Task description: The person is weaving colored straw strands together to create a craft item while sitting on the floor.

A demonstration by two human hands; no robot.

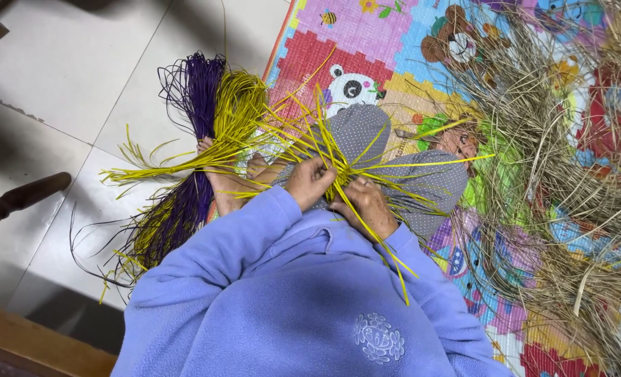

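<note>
While we are sitting on the play mat point(366, 28), our left hand point(309, 183) and right hand point(366, 206) are closing tight grips on crossed yellow strips point(324, 143) over our lap.

hands: our left hand point(310, 183) and right hand point(368, 204) both pinch crossed yellow strips point(338, 164)
lap: grey dotted trousers point(394, 164)
floor: purple strip bundle point(188, 181), dry straw pile point(568, 174), cartoon play mat point(366, 35)

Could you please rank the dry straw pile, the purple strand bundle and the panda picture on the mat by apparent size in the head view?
1. Dry straw pile, by far the largest.
2. Purple strand bundle.
3. Panda picture, smallest.
</note>
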